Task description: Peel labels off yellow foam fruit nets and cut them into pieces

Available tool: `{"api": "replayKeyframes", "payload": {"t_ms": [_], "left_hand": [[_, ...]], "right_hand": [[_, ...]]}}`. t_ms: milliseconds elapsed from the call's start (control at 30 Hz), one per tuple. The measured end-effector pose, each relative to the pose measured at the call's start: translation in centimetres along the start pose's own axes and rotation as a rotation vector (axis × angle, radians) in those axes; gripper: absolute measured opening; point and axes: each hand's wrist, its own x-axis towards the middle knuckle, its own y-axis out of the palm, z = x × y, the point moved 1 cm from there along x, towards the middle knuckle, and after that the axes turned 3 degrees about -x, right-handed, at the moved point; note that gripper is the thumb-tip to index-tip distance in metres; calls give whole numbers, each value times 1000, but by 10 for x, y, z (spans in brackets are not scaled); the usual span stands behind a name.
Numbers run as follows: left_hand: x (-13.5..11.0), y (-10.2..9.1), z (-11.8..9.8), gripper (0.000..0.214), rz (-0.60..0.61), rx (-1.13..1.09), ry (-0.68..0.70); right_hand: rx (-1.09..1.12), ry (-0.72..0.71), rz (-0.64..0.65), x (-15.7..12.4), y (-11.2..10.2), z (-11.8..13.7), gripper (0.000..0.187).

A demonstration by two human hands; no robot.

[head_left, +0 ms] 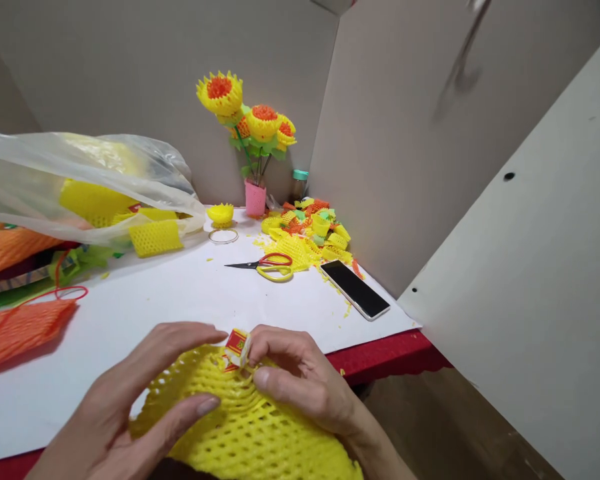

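A yellow foam fruit net (pixel 245 427) lies at the near edge of the white table (pixel 180 293), partly over my lap. My left hand (pixel 130 400) holds its left side, thumb pressed on the mesh and fingers curled over the top edge. My right hand (pixel 300 380) pinches a small red, white and yellow label (pixel 237 347) at the net's top edge, fingers closed on it.
Red-and-yellow scissors (pixel 270 265) and a dark phone (pixel 355 289) lie mid-table. A heap of cut foam scraps (pixel 310 233) sits behind them. Foam sunflowers in a pink cup (pixel 255 133) stand at the back. A plastic bag of nets (pixel 80 187) and orange nets (pixel 20 323) lie left. Grey panels wall the right.
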Motion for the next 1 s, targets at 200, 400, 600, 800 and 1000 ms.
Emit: {"api": "replayKeyframes", "payload": {"t_ms": [200,400,600,800,1000], "left_hand": [[-9,-10,13,32,-12,46,23],[-20,-17,27,14,21,-3,-21],[-21,-12,27,13,-28,-53,15],[-21,-9,27,8,-139,-66,66],[-23,-5,26,7,-174,-143,111]], "right_hand": [[-261,-65,88,6,-5,8,8],[-321,-27,90,13,-5,12,18],[-470,-180,-176,12,-4,15,16],[-800,-537,-217,8,8,36,22],[-1106,-639,-161,14,25,40,7]]}}
